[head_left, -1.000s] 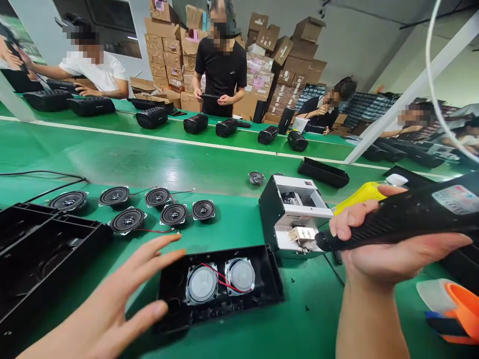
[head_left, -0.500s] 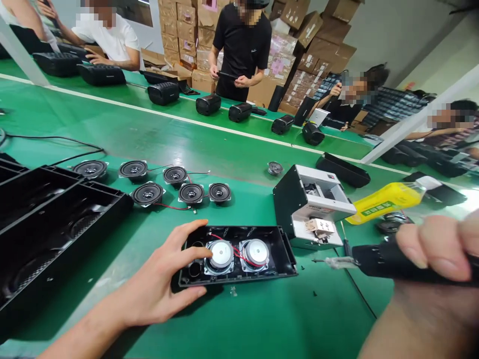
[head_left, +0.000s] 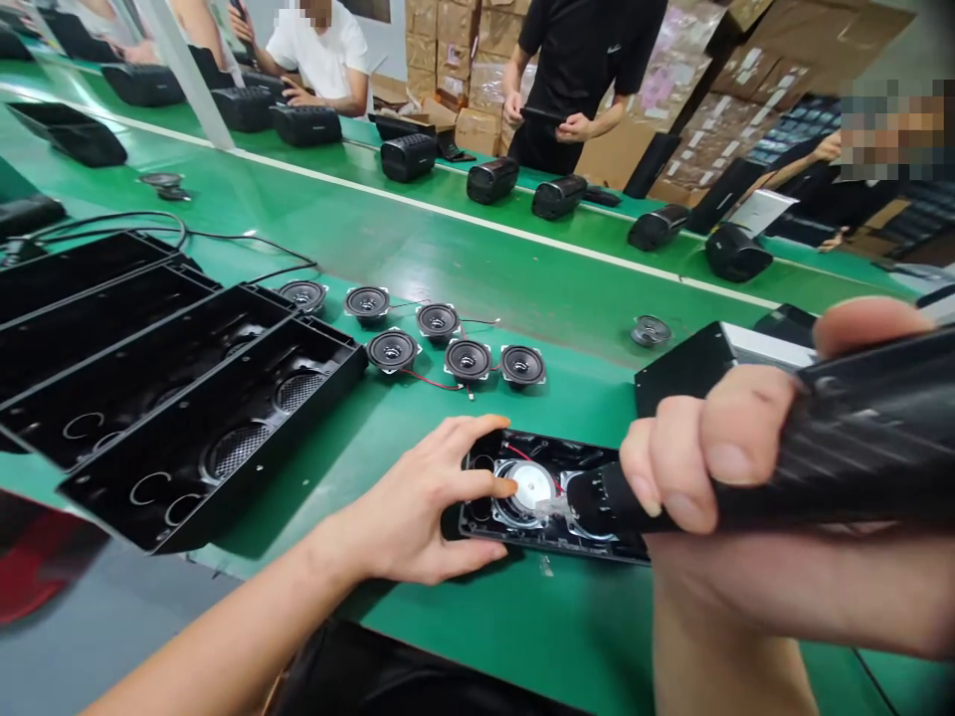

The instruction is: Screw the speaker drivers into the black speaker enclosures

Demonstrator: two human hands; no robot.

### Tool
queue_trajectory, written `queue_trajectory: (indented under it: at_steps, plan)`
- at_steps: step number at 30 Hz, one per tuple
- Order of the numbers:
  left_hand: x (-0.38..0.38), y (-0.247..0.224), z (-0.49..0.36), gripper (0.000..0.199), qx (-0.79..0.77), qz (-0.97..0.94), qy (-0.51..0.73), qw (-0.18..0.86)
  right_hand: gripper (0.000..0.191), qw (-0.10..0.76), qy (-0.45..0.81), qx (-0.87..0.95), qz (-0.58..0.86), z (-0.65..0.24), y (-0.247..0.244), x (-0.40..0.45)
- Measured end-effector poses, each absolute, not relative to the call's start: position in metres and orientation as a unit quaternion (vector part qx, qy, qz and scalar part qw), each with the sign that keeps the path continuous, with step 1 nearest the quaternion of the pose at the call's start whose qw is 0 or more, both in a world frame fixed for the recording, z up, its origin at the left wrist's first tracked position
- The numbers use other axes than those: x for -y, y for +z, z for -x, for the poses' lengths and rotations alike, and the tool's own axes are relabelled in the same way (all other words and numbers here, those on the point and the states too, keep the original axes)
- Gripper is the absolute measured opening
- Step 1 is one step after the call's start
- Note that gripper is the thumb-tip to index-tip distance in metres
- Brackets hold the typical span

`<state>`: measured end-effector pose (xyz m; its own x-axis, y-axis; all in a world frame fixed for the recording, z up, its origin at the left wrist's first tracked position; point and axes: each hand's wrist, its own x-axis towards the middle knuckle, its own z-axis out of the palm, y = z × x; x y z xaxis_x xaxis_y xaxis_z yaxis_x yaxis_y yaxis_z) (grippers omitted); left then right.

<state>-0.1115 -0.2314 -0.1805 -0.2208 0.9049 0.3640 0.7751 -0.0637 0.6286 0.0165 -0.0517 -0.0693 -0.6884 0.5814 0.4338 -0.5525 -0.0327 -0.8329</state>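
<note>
Our right hand (head_left: 716,447), closed around the power screwdriver (head_left: 858,428), has swung it over the black case (head_left: 589,457). Our left hand (head_left: 410,502), partly open, steadies the case's end between thumb and fingers; loose speakers (head_left: 468,360) lie beyond that hand.

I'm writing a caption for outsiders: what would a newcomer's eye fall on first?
Probably the black electric screwdriver, large at the right in the right hand, its tip over the speaker casing that the left hand grips. Next, the loose speaker drivers clustered beyond that hand, then the open black housings lined up at left.
</note>
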Motion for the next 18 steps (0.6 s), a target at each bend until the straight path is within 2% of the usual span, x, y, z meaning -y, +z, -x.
queue_trajectory:
  at_steps: [2,5,7,18]
  plan:
    - [0.231,-0.181,0.112,0.043,-0.676,-0.620,0.390,0.081,0.026,0.373,0.728,0.574,-0.028,-0.010,-0.078,0.057]
    - [0.230,-0.182,0.112,0.045,-0.673,-0.621,0.393,0.079,0.041,0.353,0.743,0.567,-0.042,-0.006,-0.087,0.061]
    - [0.229,-0.183,0.112,0.046,-0.672,-0.622,0.394,0.076,0.045,0.346,0.751,0.561,-0.041,-0.004,-0.091,0.063]
    - [0.228,-0.183,0.112,0.040,-0.661,-0.633,0.398,0.062,0.039,0.335,0.746,0.575,-0.022,0.003,-0.100,0.068]
